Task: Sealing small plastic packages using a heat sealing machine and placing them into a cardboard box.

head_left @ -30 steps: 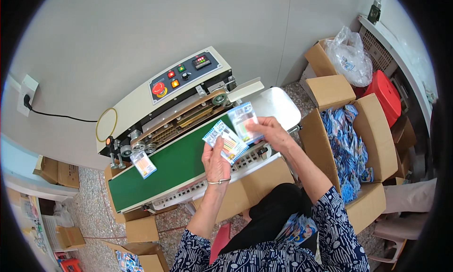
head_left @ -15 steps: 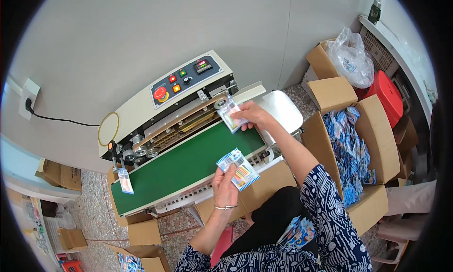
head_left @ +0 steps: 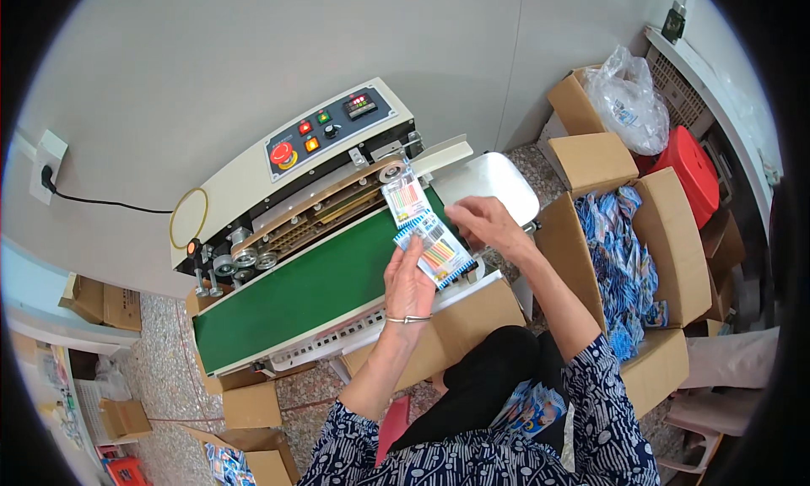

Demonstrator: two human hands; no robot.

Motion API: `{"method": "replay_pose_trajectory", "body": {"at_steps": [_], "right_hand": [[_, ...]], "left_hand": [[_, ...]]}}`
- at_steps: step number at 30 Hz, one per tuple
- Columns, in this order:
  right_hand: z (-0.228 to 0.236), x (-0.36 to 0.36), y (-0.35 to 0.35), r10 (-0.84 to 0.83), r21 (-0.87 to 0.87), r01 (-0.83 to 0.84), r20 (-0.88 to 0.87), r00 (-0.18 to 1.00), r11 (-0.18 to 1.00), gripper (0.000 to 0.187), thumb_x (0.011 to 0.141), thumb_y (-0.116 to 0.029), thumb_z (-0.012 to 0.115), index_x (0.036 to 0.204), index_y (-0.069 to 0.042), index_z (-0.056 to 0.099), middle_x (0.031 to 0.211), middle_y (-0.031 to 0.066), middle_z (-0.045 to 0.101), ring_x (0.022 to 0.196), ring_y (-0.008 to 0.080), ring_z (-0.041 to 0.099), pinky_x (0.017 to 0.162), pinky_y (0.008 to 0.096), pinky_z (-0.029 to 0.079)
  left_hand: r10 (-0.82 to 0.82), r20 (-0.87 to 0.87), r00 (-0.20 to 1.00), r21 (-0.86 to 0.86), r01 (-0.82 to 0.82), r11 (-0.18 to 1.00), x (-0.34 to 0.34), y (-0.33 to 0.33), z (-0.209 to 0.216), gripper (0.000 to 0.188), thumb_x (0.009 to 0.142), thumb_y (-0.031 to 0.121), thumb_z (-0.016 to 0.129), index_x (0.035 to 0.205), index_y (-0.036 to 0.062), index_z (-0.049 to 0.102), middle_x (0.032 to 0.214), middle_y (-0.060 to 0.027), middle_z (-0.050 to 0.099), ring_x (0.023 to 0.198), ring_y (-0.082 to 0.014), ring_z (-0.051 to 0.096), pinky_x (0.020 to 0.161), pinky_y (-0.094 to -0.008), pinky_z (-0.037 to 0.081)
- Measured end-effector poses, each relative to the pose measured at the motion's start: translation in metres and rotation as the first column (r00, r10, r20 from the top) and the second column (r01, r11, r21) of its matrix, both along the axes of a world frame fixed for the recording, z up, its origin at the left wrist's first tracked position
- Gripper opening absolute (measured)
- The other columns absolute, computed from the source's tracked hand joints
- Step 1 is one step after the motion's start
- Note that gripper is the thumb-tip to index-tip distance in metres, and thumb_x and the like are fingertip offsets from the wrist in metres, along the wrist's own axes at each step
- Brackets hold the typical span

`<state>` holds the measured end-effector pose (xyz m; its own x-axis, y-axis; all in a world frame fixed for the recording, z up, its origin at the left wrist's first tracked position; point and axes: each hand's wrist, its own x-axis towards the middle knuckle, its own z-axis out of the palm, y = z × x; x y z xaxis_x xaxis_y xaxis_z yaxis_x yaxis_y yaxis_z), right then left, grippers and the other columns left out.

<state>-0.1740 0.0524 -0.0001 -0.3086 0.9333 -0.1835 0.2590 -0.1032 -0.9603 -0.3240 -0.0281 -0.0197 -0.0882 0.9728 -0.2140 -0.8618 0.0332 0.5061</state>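
Plain pale-grey wall (head_left: 253, 47) above a speckled floor (head_left: 164, 359)

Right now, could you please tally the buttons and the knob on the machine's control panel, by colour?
Red buttons: 2
Green button: 1
Orange button: 1
Black knob: 1
Total: 5

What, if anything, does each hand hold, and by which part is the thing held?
The left hand holds a packet by its left edge, with the thumb on top. In the right hand, nothing held can be seen.
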Motion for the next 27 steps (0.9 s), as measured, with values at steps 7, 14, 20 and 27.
{"method": "replay_pose_trajectory", "body": {"at_steps": [7,14,20,27], "right_hand": [[-0.031,-0.048,0.046,-0.016,0.018,0.016,-0.032,0.999,1.000,0.027,0.074,-0.024,0.068,0.078,0.003,0.063,0.056,0.0060,0.057,0.042,0.0114,0.052,0.039,0.0248,0.042],[-0.026,-0.029,0.041,0.081,-0.213,-0.112,-0.153,0.985,0.971,0.018,0.078,-0.016,0.066,0.086,-0.001,0.065,0.057,-0.0005,0.054,0.041,0.0049,0.042,0.036,0.0193,0.028],[-0.026,0.006,0.042,-0.012,-0.284,-0.063,-0.256,0.967,0.957,0.018,0.079,-0.016,0.066,0.090,-0.002,0.065,0.061,-0.0012,0.057,0.042,0.0039,0.042,0.037,0.0174,0.029],[-0.032,-0.017,0.052,-0.058,-0.320,-0.055,-0.334,0.941,0.946,0.018,0.078,-0.014,0.068,0.088,0.000,0.064,0.062,-0.0002,0.058,0.042,0.0044,0.044,0.036,0.0179,0.030]], "left_hand": [[0.043,-0.001,0.999,-0.102,-0.042,0.994,0.000,-0.025,-0.006,0.022,0.088,0.007,0.056,0.110,0.0023,0.053,0.108,-0.0081,0.059,0.100,-0.0170,0.057,0.090,-0.0337,0.046],[0.032,-0.008,0.999,-0.148,-0.033,0.988,-0.012,-0.047,-0.018,0.022,0.088,0.005,0.054,0.110,0.0013,0.054,0.109,-0.0076,0.059,0.101,-0.0173,0.057,0.091,-0.0334,0.046],[-0.020,0.006,1.000,-0.170,0.021,0.985,-0.005,-0.050,-0.031,0.020,0.088,0.003,0.054,0.108,0.0018,0.057,0.107,-0.0070,0.061,0.099,-0.0161,0.057,0.090,-0.0325,0.046],[-0.084,0.003,0.996,-0.157,0.084,0.984,0.005,-0.054,-0.024,0.021,0.088,0.004,0.053,0.108,0.0019,0.057,0.107,-0.0068,0.061,0.100,-0.0156,0.057,0.090,-0.0316,0.047]]}}
